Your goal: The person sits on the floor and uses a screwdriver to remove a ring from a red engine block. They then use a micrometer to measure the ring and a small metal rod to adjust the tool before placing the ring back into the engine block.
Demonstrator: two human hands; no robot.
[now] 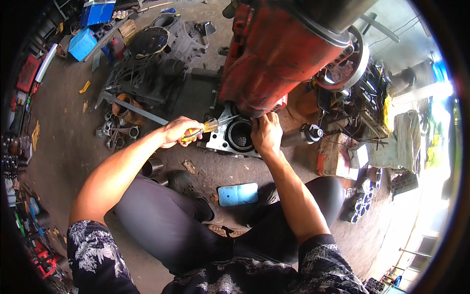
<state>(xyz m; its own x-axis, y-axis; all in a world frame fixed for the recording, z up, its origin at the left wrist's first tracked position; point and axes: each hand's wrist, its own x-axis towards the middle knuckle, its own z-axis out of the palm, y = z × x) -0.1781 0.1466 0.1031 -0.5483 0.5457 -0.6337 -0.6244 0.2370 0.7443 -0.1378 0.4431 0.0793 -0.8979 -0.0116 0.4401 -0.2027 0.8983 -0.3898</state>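
My left hand [178, 132] is closed around the yellow handle of a screwdriver [210, 126]. Its shaft points right, toward the metal engine block [215, 142] beneath the red machine head [274, 63]. A round, dark cylinder bore [240, 136] opens in the block's top face. Over the right edge of that bore is my right hand [267, 133], fingers bent and pressed together at the lower end of the machine head. What those fingertips grip is hidden.
A blue flat tray [238, 194] lies on the floor between my feet. Connecting rods [117, 133] lie at left, near a rusty cylinder sleeve [128, 109]. A metal bottle [303, 134] stands right of the block, beside a worn box [338, 156]. A handwheel [360, 59] juts from the machine.
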